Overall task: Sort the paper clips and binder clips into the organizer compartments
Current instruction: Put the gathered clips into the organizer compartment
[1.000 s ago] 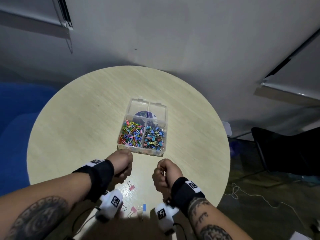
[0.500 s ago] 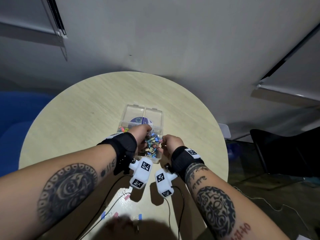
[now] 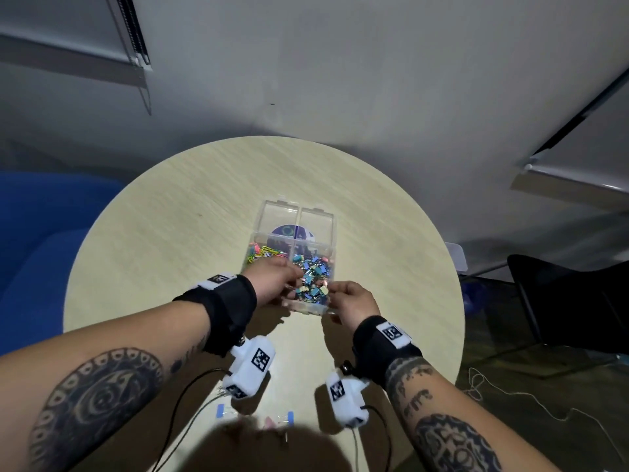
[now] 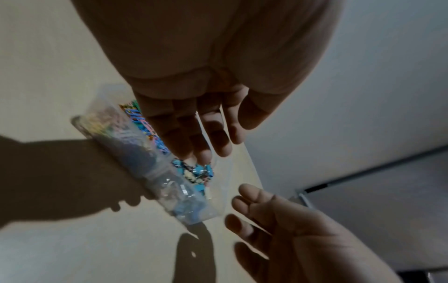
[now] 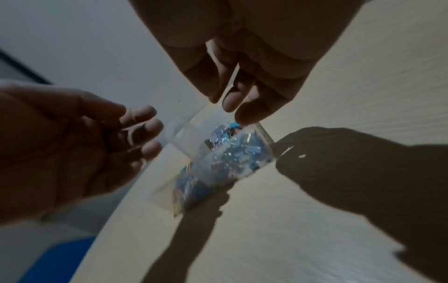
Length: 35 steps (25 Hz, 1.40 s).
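While both hands reach over the clear organizer [image 3: 318, 212] on the round tabletop [image 3: 170, 240], the left hand [image 3: 275, 284] has its fingers [image 4: 203, 137] straight and loose above the binder clips [image 3: 315, 281], likely to drop one in. The right hand [image 3: 350, 301] is spread at the box's near corner, maybe to steady it. Paper clips [image 3: 263, 253] fill the left side. A few clips [image 3: 289, 417] wait near the edge, blurry. I cannot tell if either hand carries one.
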### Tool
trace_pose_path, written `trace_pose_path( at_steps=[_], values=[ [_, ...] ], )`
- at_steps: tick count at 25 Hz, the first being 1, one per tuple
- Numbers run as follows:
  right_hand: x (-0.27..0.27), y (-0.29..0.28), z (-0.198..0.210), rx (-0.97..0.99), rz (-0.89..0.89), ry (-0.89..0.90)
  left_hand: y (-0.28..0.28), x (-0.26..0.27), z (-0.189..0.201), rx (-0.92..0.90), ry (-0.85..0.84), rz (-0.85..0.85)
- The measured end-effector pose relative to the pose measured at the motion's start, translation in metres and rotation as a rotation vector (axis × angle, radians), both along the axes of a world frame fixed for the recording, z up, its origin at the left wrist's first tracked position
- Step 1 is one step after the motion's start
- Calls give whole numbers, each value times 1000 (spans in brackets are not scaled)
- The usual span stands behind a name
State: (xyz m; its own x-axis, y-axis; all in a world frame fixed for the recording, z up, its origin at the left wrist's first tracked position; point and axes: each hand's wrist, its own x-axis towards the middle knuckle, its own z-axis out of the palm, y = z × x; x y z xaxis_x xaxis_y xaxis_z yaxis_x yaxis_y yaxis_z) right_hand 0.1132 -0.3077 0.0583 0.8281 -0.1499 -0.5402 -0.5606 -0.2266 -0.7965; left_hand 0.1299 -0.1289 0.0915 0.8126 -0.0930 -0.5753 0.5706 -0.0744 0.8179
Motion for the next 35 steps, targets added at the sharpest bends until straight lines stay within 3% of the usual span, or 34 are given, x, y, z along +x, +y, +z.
trace_pose_path(
  at_steps=[4, 8, 10, 13, 16, 22, 25, 27, 29, 30, 31, 33, 35],
  values=[
    [-63, 10, -2, -165, 296, 17, 34, -40, -21, 340, -81, -309],
    [-117, 18, -25, -486, 828, 8, 59, -80, -35, 623, -92, -566],
    [-135, 19, -43, -600, 1013, -13, 67, -99, -41, 769, -122, -728],
    [-157, 23, -64, -698, 1099, -107, 82, -123, -64, 874, -157, -925],
    [-165, 24, -74, -734, 1049, -166, 93, -138, -87, 891, -263, -944],
    [-158, 37, -61, -757, 890, -109, 95, -146, -103, 949, -386, -891],
    [-151, 34, -55, -679, 695, 1, 95, -140, -100, 944, -354, -829],
    [-149, 31, -60, -463, 439, 175, 96, -138, -97, 872, -260, -661],
    [-150, 37, -53, -59, 12, 308, 98, -137, -97, 678, -101, -418],
    [-152, 37, -51, 100, -185, 366, 95, -139, -96, 476, 4, -273],
    [-153, 36, -50, 185, -265, 390, 91, -140, -93, 230, 104, -114],
    [-158, 35, -43, 123, -152, 409, 82, -141, -81, -94, 284, 99],
    [-168, 36, -37, -153, 171, 282, 77, -139, -72, -143, 390, 117]
  ],
)
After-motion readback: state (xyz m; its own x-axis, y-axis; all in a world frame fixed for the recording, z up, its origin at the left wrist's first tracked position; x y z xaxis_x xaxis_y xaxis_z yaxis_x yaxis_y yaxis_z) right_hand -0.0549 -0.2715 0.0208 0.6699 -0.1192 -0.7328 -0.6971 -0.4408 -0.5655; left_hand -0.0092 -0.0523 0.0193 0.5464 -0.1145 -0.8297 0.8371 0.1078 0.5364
